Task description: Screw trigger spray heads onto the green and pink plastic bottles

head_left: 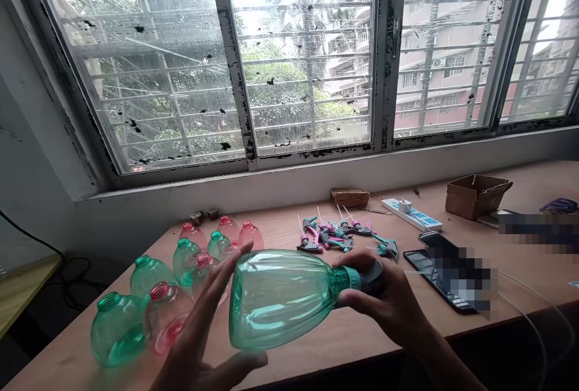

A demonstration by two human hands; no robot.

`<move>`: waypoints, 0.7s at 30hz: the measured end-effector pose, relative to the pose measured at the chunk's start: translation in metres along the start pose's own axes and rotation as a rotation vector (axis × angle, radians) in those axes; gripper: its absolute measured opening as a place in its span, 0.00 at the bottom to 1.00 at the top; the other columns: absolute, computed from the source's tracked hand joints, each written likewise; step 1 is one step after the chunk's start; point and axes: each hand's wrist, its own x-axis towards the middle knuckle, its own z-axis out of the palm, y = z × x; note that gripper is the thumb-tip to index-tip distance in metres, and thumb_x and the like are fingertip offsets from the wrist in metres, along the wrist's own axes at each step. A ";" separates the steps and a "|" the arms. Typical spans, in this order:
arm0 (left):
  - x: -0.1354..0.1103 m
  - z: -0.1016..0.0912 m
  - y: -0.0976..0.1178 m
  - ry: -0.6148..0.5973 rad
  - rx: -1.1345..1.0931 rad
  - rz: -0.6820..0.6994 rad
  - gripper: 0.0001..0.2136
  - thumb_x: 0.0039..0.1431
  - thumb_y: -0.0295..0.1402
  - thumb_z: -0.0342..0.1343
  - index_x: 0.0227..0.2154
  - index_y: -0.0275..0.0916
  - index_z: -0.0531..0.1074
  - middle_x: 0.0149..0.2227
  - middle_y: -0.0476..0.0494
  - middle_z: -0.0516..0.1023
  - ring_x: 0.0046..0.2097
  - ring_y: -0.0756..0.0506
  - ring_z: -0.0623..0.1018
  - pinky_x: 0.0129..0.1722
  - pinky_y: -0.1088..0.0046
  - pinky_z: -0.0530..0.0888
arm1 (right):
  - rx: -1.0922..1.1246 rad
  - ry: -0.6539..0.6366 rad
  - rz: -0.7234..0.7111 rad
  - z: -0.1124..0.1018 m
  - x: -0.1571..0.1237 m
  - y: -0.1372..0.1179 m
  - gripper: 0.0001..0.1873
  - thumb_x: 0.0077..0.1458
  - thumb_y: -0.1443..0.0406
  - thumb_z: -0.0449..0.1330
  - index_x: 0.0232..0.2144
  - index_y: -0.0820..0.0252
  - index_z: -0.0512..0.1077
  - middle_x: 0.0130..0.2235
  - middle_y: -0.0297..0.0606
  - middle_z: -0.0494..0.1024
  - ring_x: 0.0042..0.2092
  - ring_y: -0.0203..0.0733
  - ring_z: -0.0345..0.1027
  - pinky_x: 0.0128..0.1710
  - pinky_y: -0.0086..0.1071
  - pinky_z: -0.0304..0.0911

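Observation:
A clear green spray bottle [280, 300] lies sideways in the air above the table's front, its base to the left and its neck to the right. My right hand [384, 300] is closed around the dark trigger sprayer head [371, 275] at the neck, beside the teal collar [351, 279]. Most of that head is hidden by the fingers. At the base, my left hand [199, 330] is open, fingers stretched upward and thumb apart below; whether it touches the bottle I cannot tell.
Several green bottles [118, 330] and pink bottles [168, 318] without heads stand at the left. Loose trigger sprayers [332, 237] lie at the back middle. Farther right are a power strip [411, 216], phones [441, 282], a cardboard box [473, 198] and white cables [527, 309].

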 end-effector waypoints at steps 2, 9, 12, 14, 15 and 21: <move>-0.001 0.000 0.000 0.008 0.019 0.046 0.34 0.61 0.45 0.60 0.67 0.62 0.51 0.71 0.52 0.55 0.71 0.33 0.51 0.65 0.49 0.61 | 0.008 -0.001 0.005 0.000 0.001 -0.001 0.13 0.47 0.61 0.74 0.36 0.54 0.79 0.33 0.33 0.79 0.31 0.39 0.71 0.27 0.25 0.70; -0.005 -0.005 -0.012 -0.096 0.021 -0.005 0.44 0.56 0.44 0.65 0.69 0.59 0.43 0.72 0.46 0.51 0.71 0.28 0.50 0.63 0.45 0.64 | -0.030 0.011 -0.010 0.000 0.001 -0.001 0.13 0.47 0.60 0.75 0.36 0.53 0.79 0.33 0.32 0.80 0.32 0.38 0.72 0.30 0.25 0.70; -0.001 -0.006 -0.011 -0.091 0.022 0.013 0.42 0.57 0.47 0.64 0.69 0.57 0.45 0.71 0.45 0.54 0.71 0.28 0.50 0.63 0.45 0.64 | -0.029 0.012 -0.006 -0.001 0.000 -0.001 0.13 0.47 0.61 0.75 0.36 0.52 0.79 0.33 0.32 0.80 0.33 0.38 0.72 0.31 0.25 0.70; 0.000 -0.006 -0.011 -0.082 0.053 0.076 0.39 0.61 0.42 0.61 0.68 0.62 0.45 0.72 0.49 0.52 0.71 0.31 0.50 0.63 0.46 0.62 | 0.008 0.005 0.009 -0.001 0.000 -0.001 0.13 0.47 0.61 0.75 0.36 0.52 0.79 0.33 0.32 0.80 0.32 0.37 0.71 0.29 0.24 0.69; 0.000 -0.006 -0.011 -0.080 0.072 0.106 0.37 0.63 0.38 0.60 0.68 0.64 0.44 0.72 0.51 0.51 0.71 0.32 0.50 0.64 0.46 0.62 | 0.026 0.002 0.018 -0.001 0.000 -0.001 0.13 0.47 0.61 0.75 0.36 0.52 0.79 0.32 0.31 0.79 0.31 0.37 0.71 0.27 0.23 0.69; -0.004 -0.006 -0.011 -0.065 0.105 0.032 0.42 0.57 0.45 0.64 0.69 0.60 0.46 0.71 0.50 0.55 0.70 0.30 0.55 0.61 0.51 0.68 | -0.013 -0.012 -0.014 0.000 0.001 -0.001 0.12 0.48 0.62 0.74 0.36 0.51 0.79 0.33 0.31 0.80 0.32 0.36 0.72 0.30 0.23 0.70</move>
